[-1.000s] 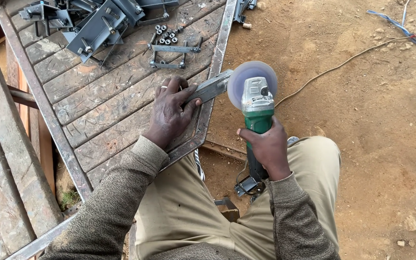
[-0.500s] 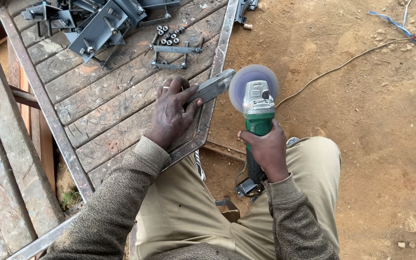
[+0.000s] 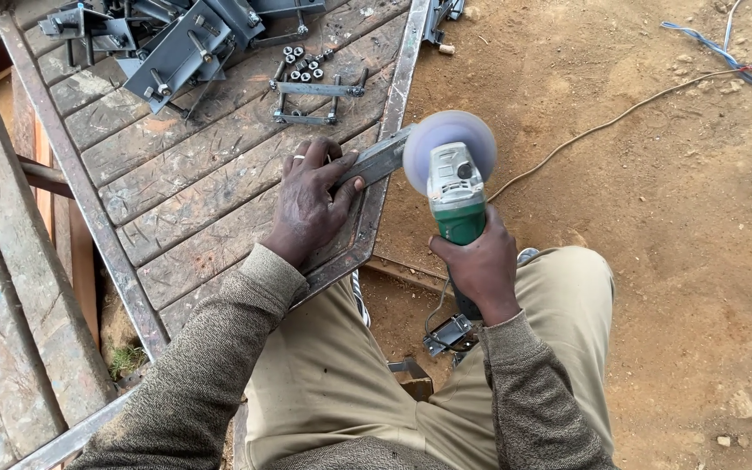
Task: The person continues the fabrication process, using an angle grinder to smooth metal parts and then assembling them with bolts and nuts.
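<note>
My left hand [image 3: 311, 202] presses a flat grey metal strip [image 3: 383, 157] down on the edge of a wooden-topped, steel-framed table [image 3: 193, 204]. The strip's end sticks out past the table edge. My right hand [image 3: 479, 265] grips the body of a green and grey angle grinder [image 3: 454, 196]. Its round disc [image 3: 448, 139], blurred, sits against the strip's outer end. A ring shows on one finger of my left hand.
Bolts, nuts and grey metal brackets [image 3: 180, 43] lie at the table's far side, with a small bolted frame [image 3: 317, 97] nearer. A cable [image 3: 602, 126] runs across the dirt ground to the right. A metal clamp [image 3: 447, 335] lies between my knees.
The grinder and my right hand have shifted slightly along the strip's end. My left hand stays pressed on the strip.
</note>
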